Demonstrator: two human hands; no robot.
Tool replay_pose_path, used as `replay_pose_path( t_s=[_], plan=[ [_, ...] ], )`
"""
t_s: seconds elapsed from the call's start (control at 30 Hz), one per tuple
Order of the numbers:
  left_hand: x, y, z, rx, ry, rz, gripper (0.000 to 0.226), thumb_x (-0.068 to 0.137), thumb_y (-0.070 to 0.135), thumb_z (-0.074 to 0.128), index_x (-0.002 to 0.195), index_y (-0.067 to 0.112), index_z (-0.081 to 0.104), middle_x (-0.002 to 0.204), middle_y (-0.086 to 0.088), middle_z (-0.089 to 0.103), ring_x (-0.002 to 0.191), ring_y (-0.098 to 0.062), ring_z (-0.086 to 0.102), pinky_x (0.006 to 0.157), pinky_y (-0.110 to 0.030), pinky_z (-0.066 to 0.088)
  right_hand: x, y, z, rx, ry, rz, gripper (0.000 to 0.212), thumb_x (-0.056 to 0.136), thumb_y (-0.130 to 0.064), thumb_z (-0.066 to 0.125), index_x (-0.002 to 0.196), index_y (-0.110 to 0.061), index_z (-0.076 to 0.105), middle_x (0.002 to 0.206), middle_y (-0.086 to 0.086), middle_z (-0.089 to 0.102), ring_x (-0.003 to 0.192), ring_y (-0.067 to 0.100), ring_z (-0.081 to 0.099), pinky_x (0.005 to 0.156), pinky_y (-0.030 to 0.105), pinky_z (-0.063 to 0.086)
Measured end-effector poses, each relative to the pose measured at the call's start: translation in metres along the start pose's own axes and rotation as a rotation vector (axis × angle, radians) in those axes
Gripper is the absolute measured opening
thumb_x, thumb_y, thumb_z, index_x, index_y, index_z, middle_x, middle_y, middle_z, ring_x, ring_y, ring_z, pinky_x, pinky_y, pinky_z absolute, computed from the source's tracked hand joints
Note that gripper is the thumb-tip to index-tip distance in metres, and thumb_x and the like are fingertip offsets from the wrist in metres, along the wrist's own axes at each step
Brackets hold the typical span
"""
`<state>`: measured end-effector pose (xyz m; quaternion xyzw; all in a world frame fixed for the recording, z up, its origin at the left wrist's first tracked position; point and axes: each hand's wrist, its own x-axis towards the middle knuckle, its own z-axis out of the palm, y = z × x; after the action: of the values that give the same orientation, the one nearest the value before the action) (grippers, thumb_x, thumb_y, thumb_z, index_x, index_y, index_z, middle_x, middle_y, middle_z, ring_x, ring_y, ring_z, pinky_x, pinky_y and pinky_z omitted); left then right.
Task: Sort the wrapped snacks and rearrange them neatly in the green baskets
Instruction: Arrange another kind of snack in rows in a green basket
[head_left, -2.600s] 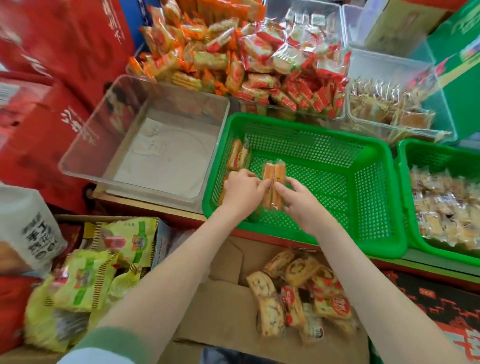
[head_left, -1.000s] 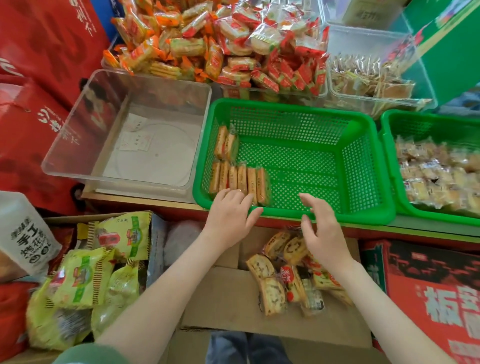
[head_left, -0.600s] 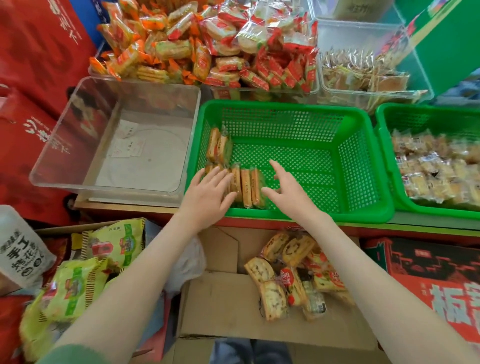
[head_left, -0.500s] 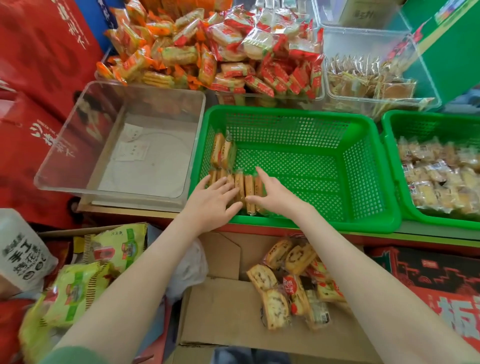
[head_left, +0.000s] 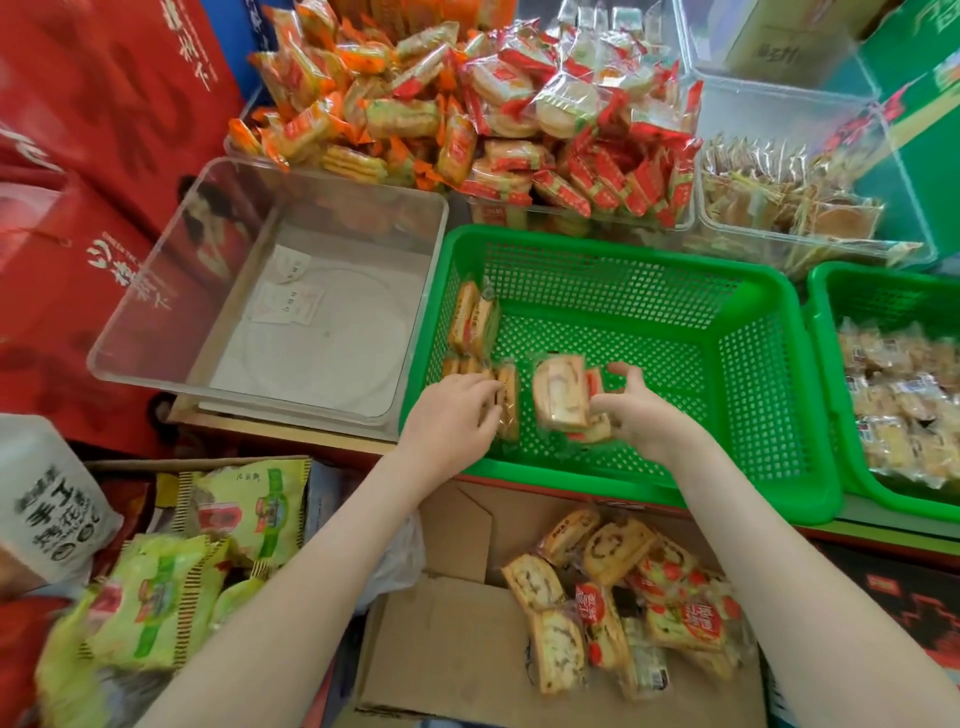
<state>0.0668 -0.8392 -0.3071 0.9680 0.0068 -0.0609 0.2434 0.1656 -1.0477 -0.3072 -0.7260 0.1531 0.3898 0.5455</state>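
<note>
A green basket (head_left: 769, 415) stands in front of me with wrapped bread slices lined up on edge along its left side (head_left: 475, 322). My right hand (head_left: 641, 410) holds a wrapped swirl-bread snack (head_left: 558, 397) tilted flat-side towards me, low in the basket's near left part. Beside it my left hand (head_left: 452, 421) presses on the near row of snacks (head_left: 506, 397), fingers resting on them. More wrapped swirl-bread snacks (head_left: 618, 597) lie on a cardboard box (head_left: 441, 644) below the basket.
A second green basket (head_left: 826, 291) with small wrapped cakes sits at the right. A clear bin (head_left: 270, 187) stands left of the basket. Clear bins heaped with orange and red snack packs (head_left: 467, 104) are behind. Yellow-green bags (head_left: 166, 587) lie at lower left.
My right hand has pulled one wrapped snack out of the near row and turned it flat-side up. My left hand stays on the row. The camera has shifted slightly.
</note>
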Motion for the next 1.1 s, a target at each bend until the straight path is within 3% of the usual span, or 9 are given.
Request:
replay_pose_path(
  t_s=[0.1, 0.17, 0.23, 0.33, 0.47, 0.57, 0.67, 0.9, 1.1],
  plan=[
    [0.01, 0.005, 0.0, -0.278, -0.05, -0.137, 0.04, 0.1, 0.026, 0.045, 0.137, 0.014, 0.051, 0.139, -0.003, 0.052, 0.131, -0.02, 0.041, 0.111, -0.037, 0.033, -0.002, 0.0, 0.001, 0.26, -0.175, 0.024, 0.062, 0.089, 0.011, 0.047, 0.14, -0.02, 0.028, 0.123, 0.025, 0.051, 0.09, 0.035, 0.067, 0.064, 0.04, 0.059],
    [0.016, 0.007, 0.004, -0.255, -0.145, -0.124, 0.028, 0.1, 0.027, 0.044, 0.122, 0.018, 0.059, 0.127, -0.004, 0.058, 0.127, -0.025, 0.045, 0.105, -0.042, 0.037, 0.003, 0.001, 0.011, 0.202, -0.226, 0.053, 0.066, 0.089, 0.01, 0.051, 0.142, -0.021, 0.026, 0.125, 0.025, 0.052, 0.099, 0.036, 0.065, 0.07, 0.04, 0.059],
    [0.018, 0.007, 0.007, -0.136, -0.224, -0.1, 0.025, 0.099, 0.028, 0.043, 0.116, 0.021, 0.06, 0.125, -0.002, 0.058, 0.125, -0.028, 0.044, 0.103, -0.043, 0.036, 0.01, 0.003, 0.023, -0.017, -0.196, 0.079, 0.074, 0.089, 0.004, 0.057, 0.149, -0.022, 0.02, 0.13, 0.023, 0.052, 0.102, 0.032, 0.065, 0.076, 0.039, 0.057],
    [0.016, 0.009, 0.008, -0.121, -0.178, -0.098, 0.048, 0.097, 0.022, 0.044, 0.145, 0.02, 0.039, 0.142, -0.002, 0.048, 0.132, -0.027, 0.037, 0.11, -0.044, 0.03, 0.016, 0.003, 0.034, -0.477, -0.056, -0.01, 0.079, 0.09, -0.011, 0.062, 0.154, -0.015, 0.015, 0.148, 0.014, 0.039, 0.122, 0.026, 0.052, 0.094, 0.031, 0.044],
    [0.017, 0.009, 0.008, -0.042, -0.141, -0.021, 0.065, 0.097, 0.02, 0.042, 0.154, 0.03, 0.012, 0.15, -0.008, 0.036, 0.133, -0.029, 0.034, 0.11, -0.047, 0.031, 0.019, 0.003, 0.034, -0.648, -0.043, -0.152, 0.072, 0.093, -0.024, 0.06, 0.152, -0.021, 0.019, 0.152, 0.014, 0.03, 0.132, 0.027, 0.04, 0.103, 0.033, 0.038],
    [0.023, 0.006, 0.013, 0.19, -0.202, 0.107, 0.05, 0.102, 0.028, 0.034, 0.151, 0.033, 0.024, 0.161, -0.005, 0.009, 0.146, -0.026, 0.012, 0.118, -0.047, 0.015, 0.023, 0.01, 0.03, -0.961, -0.11, -0.128, 0.088, 0.089, -0.036, 0.064, 0.152, -0.037, 0.003, 0.158, 0.016, 0.007, 0.145, 0.035, 0.012, 0.116, 0.047, 0.019],
    [0.028, 0.012, 0.012, 0.303, -0.202, 0.171, 0.042, 0.101, 0.026, 0.04, 0.143, 0.025, 0.04, 0.162, -0.007, 0.003, 0.148, -0.024, 0.002, 0.119, -0.049, 0.007, 0.024, 0.018, 0.033, -1.193, -0.095, -0.11, 0.111, 0.077, -0.052, 0.072, 0.152, -0.033, -0.007, 0.159, 0.01, -0.004, 0.146, 0.035, -0.004, 0.116, 0.053, 0.014],
    [0.053, 0.021, 0.002, 0.429, -0.334, 0.219, 0.046, 0.084, 0.018, 0.057, 0.125, 0.011, 0.038, 0.16, -0.016, -0.002, 0.147, -0.029, -0.012, 0.117, -0.058, -0.002, 0.028, 0.009, 0.029, -1.492, 0.12, -0.257, 0.111, 0.069, -0.055, 0.076, 0.148, -0.01, 0.014, 0.158, 0.011, 0.008, 0.143, 0.032, 0.014, 0.11, 0.05, 0.029],
    [0.078, 0.035, -0.001, 0.639, -0.488, 0.227, 0.08, 0.083, 0.033, 0.056, 0.147, 0.008, 0.016, 0.156, -0.015, 0.017, 0.147, -0.031, -0.002, 0.115, -0.061, -0.004, 0.023, 0.019, -0.023, -1.666, 0.033, -0.264, 0.116, 0.069, -0.054, 0.075, 0.153, -0.016, 0.005, 0.153, 0.007, 0.023, 0.141, 0.031, 0.018, 0.112, 0.05, 0.025]
  ],
)
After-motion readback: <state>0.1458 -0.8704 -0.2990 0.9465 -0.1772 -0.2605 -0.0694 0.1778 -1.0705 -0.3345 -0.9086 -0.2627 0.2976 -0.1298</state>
